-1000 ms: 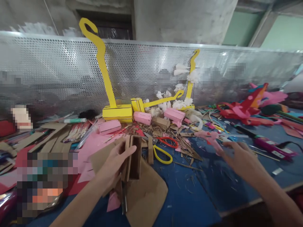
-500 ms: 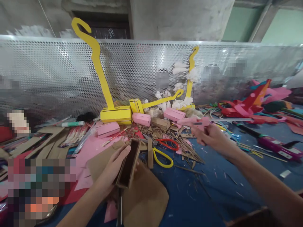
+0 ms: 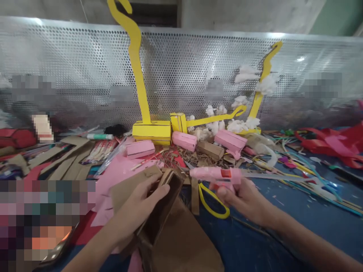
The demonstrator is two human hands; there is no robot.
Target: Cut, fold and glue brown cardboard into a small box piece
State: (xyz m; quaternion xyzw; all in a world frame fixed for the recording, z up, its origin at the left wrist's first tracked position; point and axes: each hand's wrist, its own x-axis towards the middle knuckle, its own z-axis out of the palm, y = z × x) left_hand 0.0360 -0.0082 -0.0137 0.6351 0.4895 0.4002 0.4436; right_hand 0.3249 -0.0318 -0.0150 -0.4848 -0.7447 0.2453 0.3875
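Left hand (image 3: 141,202) grips the open box (image 3: 167,206) at near centre; right hand (image 3: 245,196) has its fingers closed round the glue gun (image 3: 211,173).
Some left fingertips are hidden by the box, whose dark inside is hard to read; the gun covers part of the scissors (image 3: 214,206) on the worktop (image 3: 249,251), and the tall yellow hook (image 3: 138,71) is cut off at the top. Compared with the earlier frame, the gun is nearer the box, which tilts more to the right.

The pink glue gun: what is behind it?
Brown scraps show beyond the glue gun, and a yellow scissors loop below. The gun and right hand hide the rest.
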